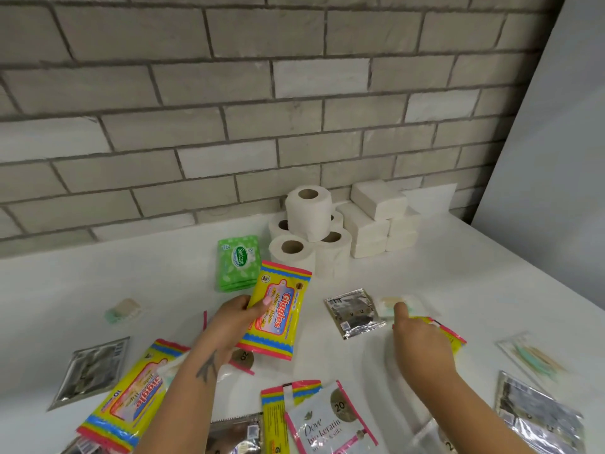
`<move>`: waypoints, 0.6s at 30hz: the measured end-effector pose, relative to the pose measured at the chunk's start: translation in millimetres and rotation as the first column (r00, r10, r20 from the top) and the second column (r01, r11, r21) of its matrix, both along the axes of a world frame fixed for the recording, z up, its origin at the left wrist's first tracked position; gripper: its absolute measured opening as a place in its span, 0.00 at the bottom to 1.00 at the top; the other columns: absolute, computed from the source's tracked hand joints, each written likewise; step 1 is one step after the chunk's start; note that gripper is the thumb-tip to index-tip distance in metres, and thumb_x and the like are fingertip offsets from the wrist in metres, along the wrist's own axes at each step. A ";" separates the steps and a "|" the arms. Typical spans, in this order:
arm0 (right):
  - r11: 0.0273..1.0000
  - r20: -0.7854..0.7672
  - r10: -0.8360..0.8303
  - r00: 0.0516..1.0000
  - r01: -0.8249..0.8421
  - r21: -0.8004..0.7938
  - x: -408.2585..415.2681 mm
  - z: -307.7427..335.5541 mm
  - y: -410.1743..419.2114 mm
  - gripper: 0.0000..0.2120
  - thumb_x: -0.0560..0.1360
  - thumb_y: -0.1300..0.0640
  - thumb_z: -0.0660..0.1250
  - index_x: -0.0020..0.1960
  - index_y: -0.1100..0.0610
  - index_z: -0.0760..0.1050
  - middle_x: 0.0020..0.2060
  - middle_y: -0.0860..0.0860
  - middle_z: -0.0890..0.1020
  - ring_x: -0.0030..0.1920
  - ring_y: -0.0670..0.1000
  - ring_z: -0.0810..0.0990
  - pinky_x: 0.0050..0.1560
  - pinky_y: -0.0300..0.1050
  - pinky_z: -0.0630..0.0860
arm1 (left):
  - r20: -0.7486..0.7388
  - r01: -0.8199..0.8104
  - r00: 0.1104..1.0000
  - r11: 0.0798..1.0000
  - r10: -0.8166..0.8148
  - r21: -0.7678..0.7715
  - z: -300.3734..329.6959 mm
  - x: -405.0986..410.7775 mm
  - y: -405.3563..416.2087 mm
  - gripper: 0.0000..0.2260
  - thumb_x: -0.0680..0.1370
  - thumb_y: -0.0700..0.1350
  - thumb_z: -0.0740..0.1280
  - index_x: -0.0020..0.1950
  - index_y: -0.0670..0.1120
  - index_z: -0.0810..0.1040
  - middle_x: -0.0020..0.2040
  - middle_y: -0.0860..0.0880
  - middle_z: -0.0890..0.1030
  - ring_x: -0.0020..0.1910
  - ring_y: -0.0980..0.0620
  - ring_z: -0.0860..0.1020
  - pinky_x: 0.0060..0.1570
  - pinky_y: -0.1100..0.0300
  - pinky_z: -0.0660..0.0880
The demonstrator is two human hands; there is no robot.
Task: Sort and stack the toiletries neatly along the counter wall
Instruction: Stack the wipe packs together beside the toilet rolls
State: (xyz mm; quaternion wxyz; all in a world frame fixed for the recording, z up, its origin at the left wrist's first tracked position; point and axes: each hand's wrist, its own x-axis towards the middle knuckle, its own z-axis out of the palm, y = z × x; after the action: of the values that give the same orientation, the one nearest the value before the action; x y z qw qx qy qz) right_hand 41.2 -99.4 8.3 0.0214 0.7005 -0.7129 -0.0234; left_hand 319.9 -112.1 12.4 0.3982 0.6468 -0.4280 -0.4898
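Observation:
My left hand (pixel 234 317) grips a yellow Giggles wipes pack (pixel 278 311) by its left edge, lifted just above the white counter (pixel 458 273). My right hand (pixel 420 339) reaches forward over another yellow pack (pixel 450 332), its fingertips on a small pale packet (pixel 397 304); motion blur hides its grip. Against the brick wall stand stacked toilet rolls (pixel 309 234) and white tissue bundles (pixel 379 221). Green Sanicare packs (pixel 237 263) lie stacked left of the rolls.
Loose items litter the near counter: a Giggles pack (pixel 131 398), silver sachets (pixel 355 312) (pixel 93 370) (pixel 537 414), a Dove sachet (pixel 329 421), clear swab packets (pixel 537 355) and a small soap packet (pixel 124 309). A white wall (pixel 556 126) bounds the right.

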 end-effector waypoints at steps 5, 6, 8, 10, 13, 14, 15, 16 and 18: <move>0.996 0.017 0.080 0.997 -0.079 -0.047 30.2 45.2 -2.2 0.20 0.73 0.65 0.58 0.63 0.56 0.60 0.50 0.50 0.80 0.50 0.53 0.80 0.38 0.42 0.65 | 0.020 -0.032 0.999 0.999 0.033 -0.033 3.2 14.7 -3.0 0.08 0.77 0.51 0.66 0.47 0.48 0.79 0.42 0.49 0.84 0.40 0.49 0.83 0.43 0.56 0.80; 0.993 0.052 0.102 0.993 -0.099 -0.056 36.7 53.5 -2.9 0.18 0.73 0.64 0.60 0.62 0.56 0.61 0.50 0.50 0.79 0.50 0.54 0.79 0.38 0.43 0.65 | 0.029 -0.041 0.999 0.998 0.042 -0.040 3.8 18.2 -2.5 0.08 0.77 0.51 0.65 0.47 0.48 0.79 0.41 0.49 0.84 0.39 0.50 0.83 0.40 0.58 0.79; 0.989 0.132 0.142 0.981 -0.136 -0.056 48.4 67.5 -5.9 0.18 0.72 0.65 0.62 0.59 0.55 0.64 0.51 0.51 0.78 0.49 0.55 0.79 0.38 0.43 0.66 | 0.070 -0.051 0.996 0.998 0.054 -0.046 6.3 26.3 0.0 0.09 0.77 0.51 0.65 0.46 0.47 0.79 0.40 0.50 0.83 0.36 0.52 0.82 0.37 0.62 0.78; 0.985 0.237 0.171 0.956 -0.167 -0.038 60.1 77.6 -12.5 0.20 0.71 0.66 0.61 0.61 0.53 0.66 0.52 0.52 0.77 0.50 0.57 0.78 0.42 0.44 0.70 | 0.118 -0.059 0.991 0.997 0.064 -0.041 7.1 36.6 2.3 0.10 0.78 0.52 0.64 0.46 0.46 0.78 0.39 0.50 0.82 0.36 0.53 0.81 0.36 0.63 0.76; 0.981 0.470 0.165 0.867 -0.193 0.013 76.7 78.7 -29.4 0.21 0.73 0.66 0.59 0.62 0.47 0.71 0.55 0.53 0.79 0.53 0.56 0.77 0.45 0.42 0.70 | 0.155 -0.100 0.982 0.995 0.103 -0.029 7.3 52.1 6.9 0.11 0.77 0.53 0.64 0.45 0.46 0.77 0.39 0.50 0.82 0.36 0.52 0.81 0.37 0.62 0.77; 0.975 0.546 0.165 0.821 -0.220 0.037 82.7 74.4 -34.8 0.20 0.74 0.66 0.59 0.61 0.47 0.73 0.55 0.52 0.79 0.52 0.55 0.77 0.44 0.41 0.70 | 0.154 -0.115 0.981 0.993 0.119 -0.031 7.0 56.7 9.0 0.10 0.77 0.52 0.64 0.44 0.46 0.77 0.38 0.50 0.82 0.36 0.51 0.81 0.38 0.61 0.77; 0.964 0.610 0.164 0.775 -0.258 0.069 89.3 69.1 -38.7 0.18 0.75 0.65 0.60 0.60 0.47 0.74 0.54 0.52 0.80 0.51 0.53 0.77 0.45 0.40 0.70 | 0.147 -0.131 0.980 0.991 0.135 -0.034 6.1 61.4 11.1 0.10 0.77 0.52 0.65 0.44 0.46 0.77 0.38 0.50 0.82 0.36 0.51 0.81 0.39 0.60 0.78; 0.948 0.664 0.155 0.732 -0.298 0.108 96.5 62.6 -41.0 0.17 0.75 0.65 0.61 0.59 0.48 0.75 0.52 0.52 0.80 0.49 0.52 0.77 0.45 0.40 0.71 | 0.140 -0.150 0.978 0.988 0.154 -0.038 4.9 66.0 13.7 0.10 0.77 0.52 0.65 0.43 0.46 0.77 0.38 0.50 0.83 0.36 0.51 0.81 0.40 0.58 0.79; 0.913 0.742 0.093 0.664 -0.354 0.202 111.5 46.8 -41.8 0.15 0.75 0.66 0.62 0.56 0.48 0.76 0.48 0.53 0.80 0.46 0.52 0.79 0.45 0.43 0.75 | 0.133 -0.198 0.970 0.979 0.201 -0.041 3.7 74.6 19.9 0.09 0.77 0.52 0.66 0.44 0.47 0.78 0.39 0.50 0.83 0.37 0.50 0.82 0.41 0.57 0.79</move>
State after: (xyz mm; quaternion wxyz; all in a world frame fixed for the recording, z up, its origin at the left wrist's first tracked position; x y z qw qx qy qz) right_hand 152.6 -141.2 55.1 -0.3731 0.7299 -0.5564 0.1361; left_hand 394.5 -92.2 16.1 0.4243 0.7128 -0.3938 -0.3960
